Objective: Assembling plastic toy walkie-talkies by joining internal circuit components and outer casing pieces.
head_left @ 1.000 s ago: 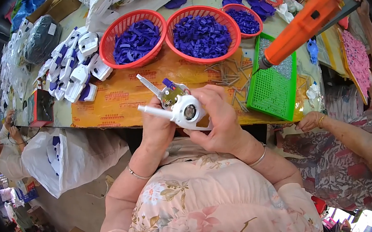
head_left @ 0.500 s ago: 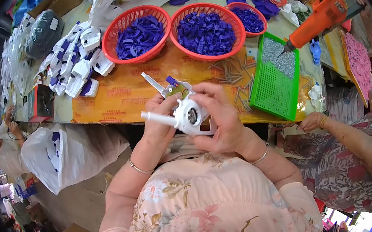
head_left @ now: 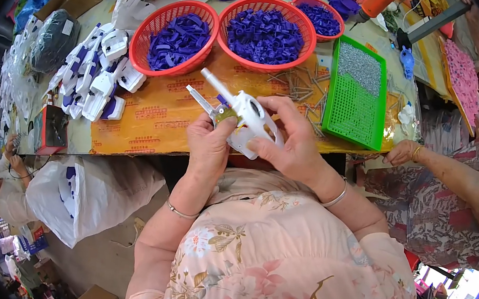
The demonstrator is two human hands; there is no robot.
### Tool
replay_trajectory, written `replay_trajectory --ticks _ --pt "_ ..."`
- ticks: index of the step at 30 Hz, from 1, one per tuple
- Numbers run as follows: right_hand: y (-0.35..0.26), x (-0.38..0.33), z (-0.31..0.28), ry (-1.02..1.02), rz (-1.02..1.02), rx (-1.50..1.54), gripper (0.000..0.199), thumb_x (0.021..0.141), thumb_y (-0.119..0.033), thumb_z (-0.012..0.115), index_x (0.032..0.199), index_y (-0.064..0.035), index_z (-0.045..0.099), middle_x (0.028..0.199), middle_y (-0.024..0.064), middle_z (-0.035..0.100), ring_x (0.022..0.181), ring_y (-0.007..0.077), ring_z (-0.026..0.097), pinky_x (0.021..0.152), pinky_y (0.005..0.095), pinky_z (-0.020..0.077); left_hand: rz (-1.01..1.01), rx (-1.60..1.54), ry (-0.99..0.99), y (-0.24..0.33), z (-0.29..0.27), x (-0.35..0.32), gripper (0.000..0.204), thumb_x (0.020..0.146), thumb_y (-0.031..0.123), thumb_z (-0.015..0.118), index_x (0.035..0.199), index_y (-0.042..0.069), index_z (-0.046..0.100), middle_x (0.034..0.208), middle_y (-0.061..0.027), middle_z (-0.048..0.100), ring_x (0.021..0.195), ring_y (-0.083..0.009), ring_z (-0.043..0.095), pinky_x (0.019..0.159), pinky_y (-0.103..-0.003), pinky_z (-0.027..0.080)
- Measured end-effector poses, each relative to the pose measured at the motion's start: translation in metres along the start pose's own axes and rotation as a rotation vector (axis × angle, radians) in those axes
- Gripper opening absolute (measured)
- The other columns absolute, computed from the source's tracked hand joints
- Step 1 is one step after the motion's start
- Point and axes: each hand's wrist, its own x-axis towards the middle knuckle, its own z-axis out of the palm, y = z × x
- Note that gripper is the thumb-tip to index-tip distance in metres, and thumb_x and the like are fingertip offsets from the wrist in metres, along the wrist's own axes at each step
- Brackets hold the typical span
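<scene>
At the centre of the frame, my left fingers [head_left: 225,128] are pinching a white casing [head_left: 242,142] carrying a greenish board [head_left: 227,114], while my right fingers [head_left: 265,149] are gripping a tilted white shell [head_left: 249,108] next to it. Red baskets [head_left: 266,66] are standing on the desk [head_left: 79,144], upper middle.

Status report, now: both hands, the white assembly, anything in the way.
Left hand, right hand: both gripping white plastic assembly. Greenish board showing. Nearest clutter: loose metal pins, green tray, beyond right hand.
</scene>
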Motion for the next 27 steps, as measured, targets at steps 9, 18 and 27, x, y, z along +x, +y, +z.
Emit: replay_trajectory --ticks 9,18,27 --pt "0.005 -0.008 0.017 0.038 -0.220 -0.525 0.071 0.063 -0.021 0.079 0.121 0.0019 0.045 0.111 0.0190 0.048 0.100 0.0359 0.049 0.086 0.0426 0.0420 0.001 0.105 0.027 0.000 0.008 -0.006 0.022 0.081 -0.002 0.061 0.102 -0.003 0.060 0.094 -0.0081 0.065 0.080 -0.0152 0.064 0.071 -0.028 0.053" --pt "0.019 -0.009 0.016 0.063 -0.122 -0.240 0.067 0.066 -0.014 0.076 0.123 0.0033 0.044 0.111 0.0183 0.047 0.103 0.0331 0.049 0.089 0.0387 0.0418 -0.136 -0.157 -0.141 0.005 -0.001 -0.003 0.035 0.084 -0.001 0.050 0.119 -0.001 0.048 0.111 -0.0094 0.058 0.103 -0.0194 0.058 0.090 -0.034 0.047" --pt "0.022 -0.012 0.012 0.005 -0.006 -0.105 0.067 0.070 -0.017 0.077 0.125 0.0036 0.043 0.111 0.0158 0.048 0.104 0.0275 0.050 0.090 0.0354 0.0410 -0.160 -0.160 -0.260 0.010 -0.002 -0.011 0.061 0.073 -0.010 0.059 0.130 0.002 0.039 0.117 -0.0084 0.054 0.107 -0.0208 0.056 0.094 -0.036 0.046"
